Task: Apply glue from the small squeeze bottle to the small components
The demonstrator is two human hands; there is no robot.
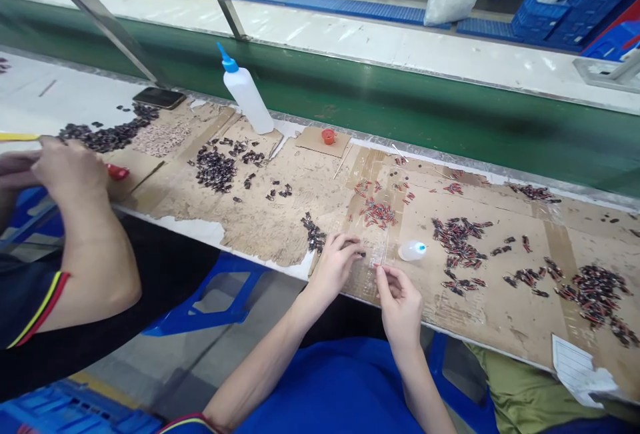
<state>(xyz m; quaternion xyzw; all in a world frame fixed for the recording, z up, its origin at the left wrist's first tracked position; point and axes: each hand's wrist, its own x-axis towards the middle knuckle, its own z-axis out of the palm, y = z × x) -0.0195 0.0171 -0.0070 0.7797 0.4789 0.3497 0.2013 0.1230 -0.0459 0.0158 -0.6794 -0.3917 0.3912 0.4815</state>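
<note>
My left hand [336, 266] is closed in a pinch, with a small black part [363, 255] at its fingertips. Facing it, my right hand [401, 299] pinches a small red piece [377, 265] between thumb and forefinger. The two parts are a short way apart, just above the table's front edge. Beside my left hand lies a small pile of black parts [313, 233]. Beyond my hands is a heap of red pieces [379, 213]. A small white squeeze bottle with a blue tip [413, 251] lies close to my right hand.
Cardboard [280, 227] covers the bench. Piles of black-and-red parts [463, 241] lie to the right, black parts [216, 169] to the left. A large blue-capped bottle [250, 101] and a red cup [328, 136] stand behind. At left, a co-worker's hand [73, 171] is at work.
</note>
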